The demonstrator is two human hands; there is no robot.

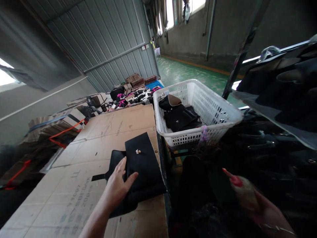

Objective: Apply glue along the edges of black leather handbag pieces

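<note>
My left hand [119, 185] rests on black leather-like pieces, its fingers and thumb spread. Under the thumb lies a black flat panel [143, 158], perhaps part of a bag, with a small gold-coloured metal fitting [138, 151] near its upper end. A second black piece [116, 159] with a narrow strap [98, 177] sticks out on the left, partly beneath my fingers. Off the table's right side, my right hand [257, 201] is in the air, blurred, with its fingers drawn together. Something red-tipped and pale shows at the fingers, too smeared to name.
Printed cardboard [99, 142] covers the table. A white plastic basket [198, 132] with black pieces [180, 117] stands beyond its right edge. Stacked parts [56, 120] line the left, and bundles [133, 97] fill the far end. A rack with black items [284, 82] is at right.
</note>
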